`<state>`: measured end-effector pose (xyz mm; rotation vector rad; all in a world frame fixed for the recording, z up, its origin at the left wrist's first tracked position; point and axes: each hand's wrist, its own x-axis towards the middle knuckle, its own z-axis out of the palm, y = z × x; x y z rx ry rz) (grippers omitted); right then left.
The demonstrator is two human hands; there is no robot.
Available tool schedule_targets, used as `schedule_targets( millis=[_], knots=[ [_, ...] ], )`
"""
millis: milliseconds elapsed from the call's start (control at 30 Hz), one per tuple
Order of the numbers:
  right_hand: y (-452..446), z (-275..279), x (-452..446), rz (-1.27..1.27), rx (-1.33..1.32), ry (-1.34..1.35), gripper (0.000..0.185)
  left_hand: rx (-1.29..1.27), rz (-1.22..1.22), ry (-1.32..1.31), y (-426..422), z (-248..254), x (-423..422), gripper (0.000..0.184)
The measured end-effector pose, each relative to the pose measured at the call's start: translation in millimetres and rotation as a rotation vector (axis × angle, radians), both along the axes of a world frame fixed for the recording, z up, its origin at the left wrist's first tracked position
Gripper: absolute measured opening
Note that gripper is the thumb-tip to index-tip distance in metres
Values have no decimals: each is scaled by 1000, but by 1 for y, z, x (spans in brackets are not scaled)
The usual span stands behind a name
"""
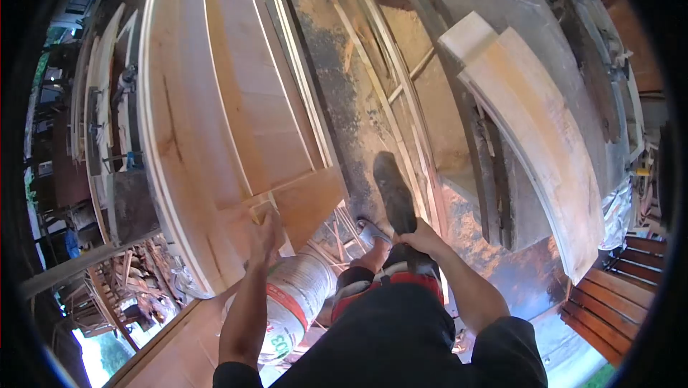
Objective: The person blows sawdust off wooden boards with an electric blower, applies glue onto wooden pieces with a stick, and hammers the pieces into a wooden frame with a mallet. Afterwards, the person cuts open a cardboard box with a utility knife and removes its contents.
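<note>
My left hand is closed around a small yellowish block, which rests on the lower part of a large panelled wooden door. The door lies at the left, with pale edges and long grooves. At the centre, my right hand is closed, its fingers pressed at my dark trouser leg near the knee; whether anything is in it is hidden. Below the door's end stands a white and red bucket, close to my left forearm.
A long pale curved board lies on a grey surface at the right. Thin wood strips and sawdust are on the floor between. Reddish slats stand at the lower right, scrap wood at the lower left.
</note>
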<state>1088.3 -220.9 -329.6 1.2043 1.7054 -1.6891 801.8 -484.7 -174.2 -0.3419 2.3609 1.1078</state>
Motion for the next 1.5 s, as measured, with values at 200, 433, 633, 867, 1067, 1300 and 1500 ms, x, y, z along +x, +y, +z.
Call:
schedule_targets(
  millis=[200, 433, 633, 867, 1067, 1300, 1500],
  knots=[
    [-76, -88, -5, 126, -6, -51, 102, -265, -117, 302, -10, -40, 2, 31],
    [-197, -165, 44, 430, -639, -555, 66, -235, 10, 127, -3, -26, -12, 25],
    [-226, -240, 34, -60, -1051, -371, 40, -370, -55, 248, -7, -31, -14, 18],
    [-208, -222, -71, 149, -920, -392, 51, -371, 69, 156, -12, -32, -7, 22],
    [-288, -170, 42, 550, -569, -519, 86, -377, -29, 191, -3, -34, -7, 23],
    [-254, -219, 50, 318, -870, -280, 63, -291, 19, 211, -4, -34, -7, 22],
    [-211, -171, -56, 95, -685, -142, 77, -350, -62, 201, 0, -29, -4, 26]
  ],
)
